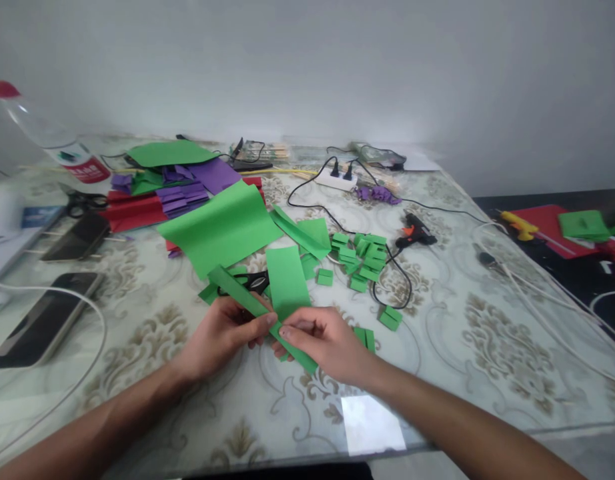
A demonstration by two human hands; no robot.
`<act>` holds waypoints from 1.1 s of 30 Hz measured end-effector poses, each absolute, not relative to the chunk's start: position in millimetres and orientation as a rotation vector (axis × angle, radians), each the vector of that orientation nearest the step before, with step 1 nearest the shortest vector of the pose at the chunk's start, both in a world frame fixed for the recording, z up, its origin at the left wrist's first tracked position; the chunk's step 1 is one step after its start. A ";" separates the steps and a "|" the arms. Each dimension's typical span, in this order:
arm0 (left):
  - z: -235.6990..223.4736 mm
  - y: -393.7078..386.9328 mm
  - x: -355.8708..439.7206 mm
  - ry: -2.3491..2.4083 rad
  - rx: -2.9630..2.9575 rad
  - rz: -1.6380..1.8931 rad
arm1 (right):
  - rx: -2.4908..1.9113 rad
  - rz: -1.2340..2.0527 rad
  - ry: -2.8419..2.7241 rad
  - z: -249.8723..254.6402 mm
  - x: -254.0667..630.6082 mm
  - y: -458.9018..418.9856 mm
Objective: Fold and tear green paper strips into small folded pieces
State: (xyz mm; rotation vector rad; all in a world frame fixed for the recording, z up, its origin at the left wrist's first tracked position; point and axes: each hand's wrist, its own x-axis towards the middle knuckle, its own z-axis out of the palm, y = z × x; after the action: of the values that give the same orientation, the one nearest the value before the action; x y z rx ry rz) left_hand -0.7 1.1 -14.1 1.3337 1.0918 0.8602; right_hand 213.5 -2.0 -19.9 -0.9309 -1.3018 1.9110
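Over the patterned table (pixel 187 427), our left hand (pixel 232 330) and right hand (pixel 322 340) pinch a slanting green paper strip (pixel 243 295) between thumbs and fingers, near black scissors (pixel 258 280), where uneven pressure could crease it crooked or a loose pinch let it slip.

Wall (pixel 337 80), plain, pale grey: beyond the fingers (pixel 257 328). Table (pixel 437 373), floral-patterned top: beneath them. Black side surface (pixel 587 199): right of them.

Soft, diffuse light, wall (pixel 287 67) dimmer at right, fine detail smeared, bottle (pixel 52 135) leaning with edge distortion
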 end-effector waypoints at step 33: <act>-0.7 33.6 -32.4 1.209 0.994 1.407 | -1.026 1.956 -1.203 -20.1 216.4 1.3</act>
State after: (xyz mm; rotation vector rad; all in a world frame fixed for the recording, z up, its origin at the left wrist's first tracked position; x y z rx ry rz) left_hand -32.4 33.6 -0.7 0.9945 1.2091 1.4066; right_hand 216.4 1.3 -20.1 -1.0260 -1.2028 1.9557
